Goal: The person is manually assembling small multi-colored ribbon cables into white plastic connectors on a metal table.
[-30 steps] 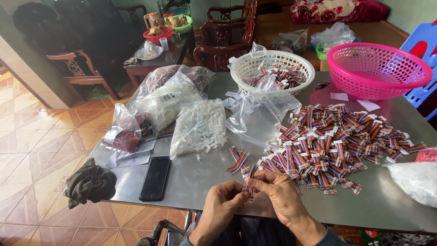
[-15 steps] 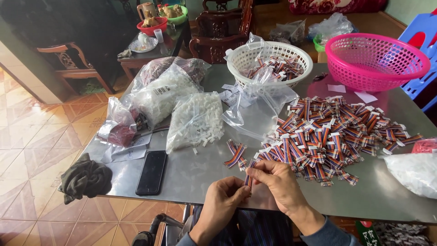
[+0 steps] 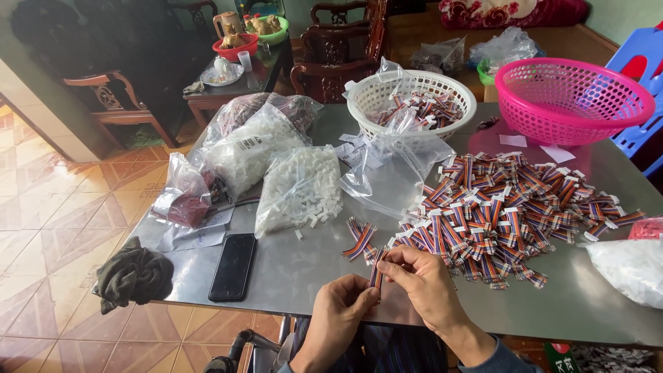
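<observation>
A dark cloth lies bunched at the far left corner of the grey counter, left of a black phone that lies flat. Behind the phone sits a clear bag of dark red pieces on white paper slips, and behind that a large clear bag of white parts with a small white label. Right of the phone, a second clear bag of small white plastic pieces spills a few onto the counter. An empty, crumpled clear bag lies further right, in front of a white basket holding striped cables.

Near the counter's front edge, right of the phone, the left hand and right hand meet; the fingers of both pinch one short striped ribbon cable between them, held upright. Another loose cable lies just behind. Right of that spreads a big heap of the same cables, with a pink basket behind and two white slips beside it.
</observation>
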